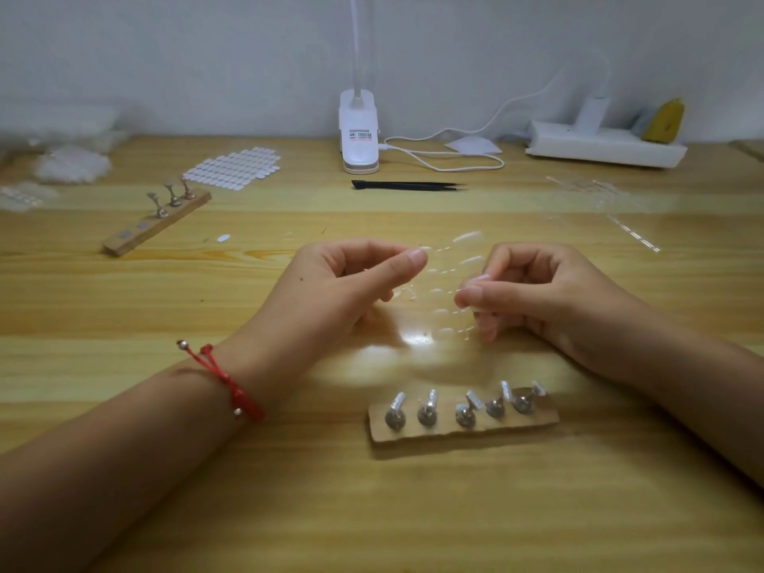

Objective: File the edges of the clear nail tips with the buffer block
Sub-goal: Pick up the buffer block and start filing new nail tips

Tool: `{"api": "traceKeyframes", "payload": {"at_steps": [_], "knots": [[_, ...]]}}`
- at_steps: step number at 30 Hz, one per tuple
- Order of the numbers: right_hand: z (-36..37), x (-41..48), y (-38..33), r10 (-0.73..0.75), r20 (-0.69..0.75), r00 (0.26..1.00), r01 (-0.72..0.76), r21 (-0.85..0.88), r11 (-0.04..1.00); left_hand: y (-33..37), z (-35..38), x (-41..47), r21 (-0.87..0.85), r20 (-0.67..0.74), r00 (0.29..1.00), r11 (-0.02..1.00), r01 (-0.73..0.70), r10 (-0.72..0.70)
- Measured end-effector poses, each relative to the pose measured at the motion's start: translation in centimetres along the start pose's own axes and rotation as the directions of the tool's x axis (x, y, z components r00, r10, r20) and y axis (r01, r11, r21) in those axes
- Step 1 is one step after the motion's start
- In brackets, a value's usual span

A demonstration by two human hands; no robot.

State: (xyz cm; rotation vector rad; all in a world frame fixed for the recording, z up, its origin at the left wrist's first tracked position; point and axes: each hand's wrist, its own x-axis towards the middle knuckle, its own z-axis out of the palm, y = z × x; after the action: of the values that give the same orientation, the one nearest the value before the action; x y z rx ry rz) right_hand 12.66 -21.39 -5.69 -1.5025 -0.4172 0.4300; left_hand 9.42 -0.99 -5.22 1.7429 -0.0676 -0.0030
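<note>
Left hand (355,279): thumb and fingers pinched on one edge of the clear tip sheet (442,283).
Right hand (533,291): pinching the sheet's other edge.
Sheet: held between them, above the table (413,510).
Stand (463,419): nearer, five pegs.

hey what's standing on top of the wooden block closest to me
Five small metal stands sit in a row on the near wooden block, each apparently topped with a pale strip. How they attach to the wood can't be seen.
</note>
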Motion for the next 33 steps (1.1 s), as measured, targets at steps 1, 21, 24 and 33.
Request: {"api": "traceKeyframes", "payload": {"at_steps": [1, 21, 24, 33], "knots": [[0.0, 0.0, 0.0, -0.002, -0.002, 1.000, 0.002, -0.012, 1.000, 0.0, 0.0, 0.0, -0.005, -0.006, 1.000, 1.000, -0.001, 0.001], [1.1, 0.1, 0.1, -0.028, -0.104, 0.994, 0.030, 0.011, 0.999, -0.1, 0.2, -0.5, -0.150, 0.013, 0.996, 0.985, -0.088, 0.091], [1.1, 0.1, 0.1, -0.021, -0.106, 0.994, 0.024, 0.029, 0.999, 0.0, 0.2, -0.6, -0.132, 0.024, 0.995, 0.987, -0.095, 0.099], [0.7, 0.0, 0.0, 0.006, 0.014, 1.000, -0.007, 0.045, 0.999, -0.2, 0.1, -0.5, -0.102, 0.085, 0.990, 0.989, -0.104, 0.113]]}}
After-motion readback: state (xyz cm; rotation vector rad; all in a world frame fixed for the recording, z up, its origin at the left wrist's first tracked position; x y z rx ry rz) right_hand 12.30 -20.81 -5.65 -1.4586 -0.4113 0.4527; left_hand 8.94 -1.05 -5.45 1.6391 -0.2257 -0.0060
